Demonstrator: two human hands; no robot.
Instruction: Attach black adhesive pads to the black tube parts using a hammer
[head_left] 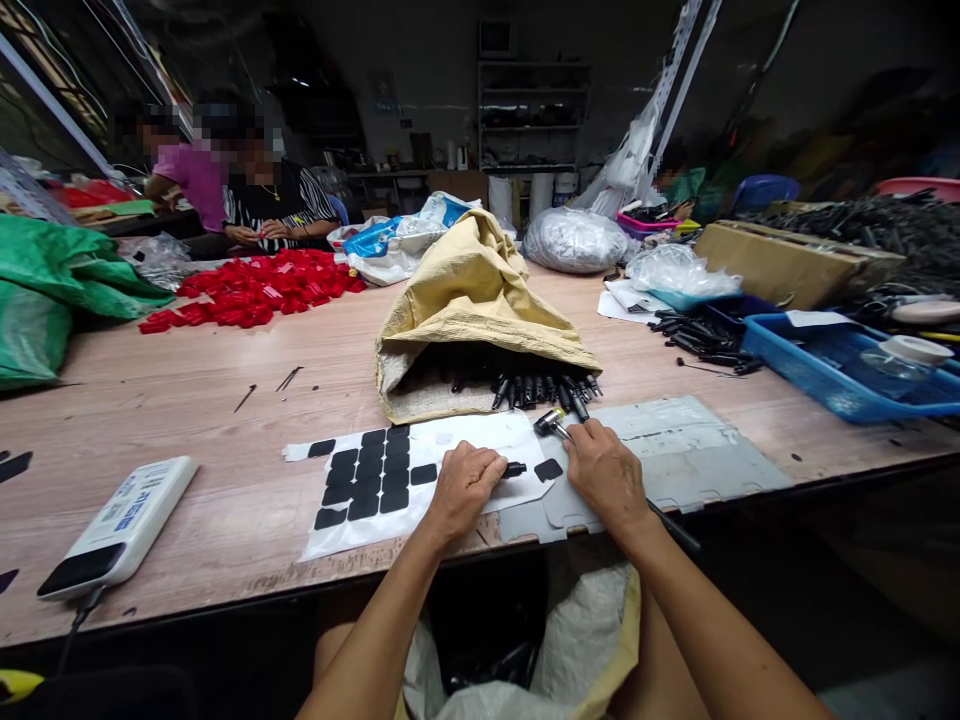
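On a white sheet (435, 500), my left hand (465, 490) is closed around a short black cylindrical part (515, 469), whose tip sticks out to the right past the fingers. Just to its right, my right hand (604, 465) grips a small hammer (550, 422) by the shaft. The hammer's head is raised at the upper left of that hand, and its dark handle emerges below the wrist. Rows of black rounded square pieces (367, 485) cover the sheet's left half. One loose black piece (549, 469) lies between my hands. A grey board (690, 450) lies under my right hand.
A tan sack (465, 290) spills black cylindrical parts (540, 388) just beyond my hands. A blue tray (817, 370) stands right. Red pieces (270, 285) are heaped back left, near two people. A white device (124, 525) sits left; an open sack (592, 620) hangs below the edge.
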